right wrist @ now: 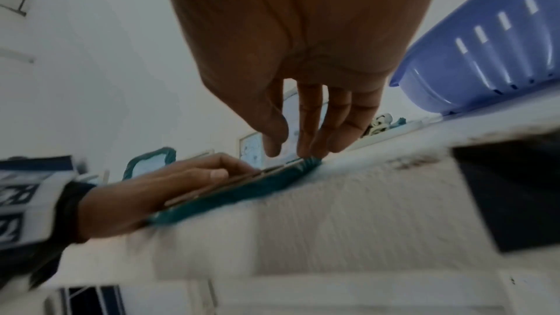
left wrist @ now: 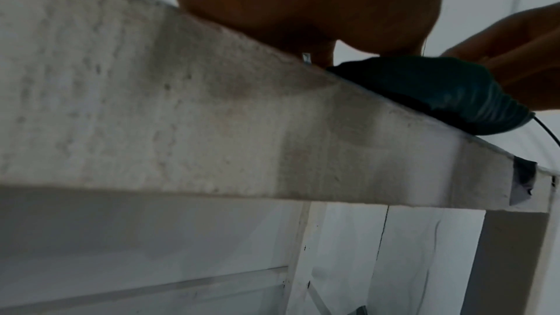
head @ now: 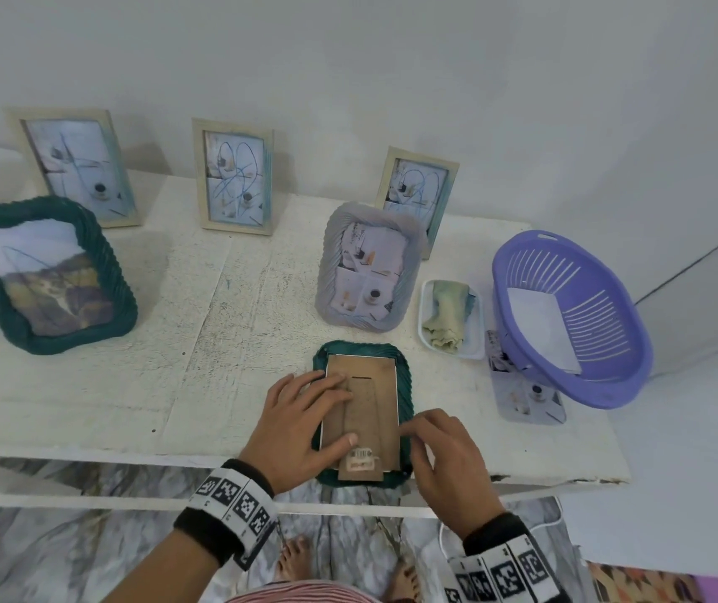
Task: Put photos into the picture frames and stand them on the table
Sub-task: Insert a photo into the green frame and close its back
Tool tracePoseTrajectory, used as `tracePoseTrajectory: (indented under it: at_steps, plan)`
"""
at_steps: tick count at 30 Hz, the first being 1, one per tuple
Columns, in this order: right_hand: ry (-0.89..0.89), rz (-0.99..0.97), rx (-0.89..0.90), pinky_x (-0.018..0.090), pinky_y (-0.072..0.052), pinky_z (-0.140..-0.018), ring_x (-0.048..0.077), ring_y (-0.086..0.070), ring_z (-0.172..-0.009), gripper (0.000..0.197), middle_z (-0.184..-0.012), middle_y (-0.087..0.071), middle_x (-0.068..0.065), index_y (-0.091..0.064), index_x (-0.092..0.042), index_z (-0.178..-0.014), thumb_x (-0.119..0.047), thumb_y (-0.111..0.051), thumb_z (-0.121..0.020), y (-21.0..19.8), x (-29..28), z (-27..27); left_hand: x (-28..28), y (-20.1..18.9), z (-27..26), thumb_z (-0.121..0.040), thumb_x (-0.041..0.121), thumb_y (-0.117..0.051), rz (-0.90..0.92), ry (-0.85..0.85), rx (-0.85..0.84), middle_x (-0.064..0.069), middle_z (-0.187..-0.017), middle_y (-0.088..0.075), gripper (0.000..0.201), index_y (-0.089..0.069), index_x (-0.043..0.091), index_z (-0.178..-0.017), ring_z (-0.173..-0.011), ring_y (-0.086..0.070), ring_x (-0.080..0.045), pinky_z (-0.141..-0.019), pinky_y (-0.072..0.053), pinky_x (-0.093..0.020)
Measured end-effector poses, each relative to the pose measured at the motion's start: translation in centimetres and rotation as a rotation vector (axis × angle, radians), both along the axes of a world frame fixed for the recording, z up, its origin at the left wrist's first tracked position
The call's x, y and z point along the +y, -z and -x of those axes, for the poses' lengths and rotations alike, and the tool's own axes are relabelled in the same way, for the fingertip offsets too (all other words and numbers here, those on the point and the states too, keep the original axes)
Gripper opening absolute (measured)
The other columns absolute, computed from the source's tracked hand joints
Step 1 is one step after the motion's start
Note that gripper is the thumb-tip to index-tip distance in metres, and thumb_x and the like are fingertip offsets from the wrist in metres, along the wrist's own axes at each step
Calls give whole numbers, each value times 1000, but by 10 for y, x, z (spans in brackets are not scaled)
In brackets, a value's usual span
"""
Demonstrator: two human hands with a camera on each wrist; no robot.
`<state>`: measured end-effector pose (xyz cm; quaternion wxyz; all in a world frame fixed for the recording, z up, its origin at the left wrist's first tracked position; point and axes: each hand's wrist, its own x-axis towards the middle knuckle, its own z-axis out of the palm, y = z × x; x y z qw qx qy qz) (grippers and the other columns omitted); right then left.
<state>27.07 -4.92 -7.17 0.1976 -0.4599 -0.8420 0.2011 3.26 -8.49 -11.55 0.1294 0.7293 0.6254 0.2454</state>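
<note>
A dark green woven picture frame (head: 405, 385) lies face down at the table's front edge, its brown cardboard backing (head: 374, 411) upward. My left hand (head: 305, 411) lies flat on the backing's left half, fingers straight and pressing. My right hand (head: 435, 446) is at the frame's right side, its fingertips touching the backing's edge. In the right wrist view the right hand's fingers (right wrist: 309, 128) point down onto the frame (right wrist: 242, 191), the thumb a little apart. The left wrist view shows the frame (left wrist: 439, 90) overhanging the table edge. The photo inside is hidden.
Three pale wooden frames (head: 235, 176) stand along the back wall. A green woven frame (head: 44, 272) stands at the left, a grey woven one (head: 370, 267) just behind my hands. At the right are a tray with a cloth (head: 452, 315), a purple basket (head: 574, 315) and a loose photo (head: 526, 398).
</note>
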Motion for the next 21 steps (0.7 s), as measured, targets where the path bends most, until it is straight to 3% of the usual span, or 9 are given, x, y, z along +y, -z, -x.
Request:
tracePoseTrajectory:
  at_steps: [6, 12, 21]
  plan:
    - [-110, 12, -47, 24, -48, -74, 11, -52, -85, 23, -126, -54, -1, -66, -26, -98, -12, -59, -81, 7, -23, -20, 0, 0, -3, -87, 70, -45, 5, -16, -1, 20, -147, -38, 55, -50, 36, -130, -139, -26, -6, -113, -20, -36]
    - [-174, -28, -131, 36, -55, -71, 24, -59, -90, 19, -128, -57, 13, -67, -17, -98, -13, -64, -80, 10, -26, -23, 0, 0, -4, -87, 67, -47, 9, -17, 8, 19, -148, -37, 54, -49, 36, -131, -139, -25, -6, -112, -22, -35]
    - [-174, -81, -53, 32, -52, -81, 21, -56, -102, 23, -122, -60, 4, -66, -19, -107, -15, -57, -86, 16, -32, -27, 0, 1, -4, -87, 68, -45, 5, -21, -7, 19, -148, -38, 55, -49, 35, -132, -139, -25, -5, -112, -22, -34]
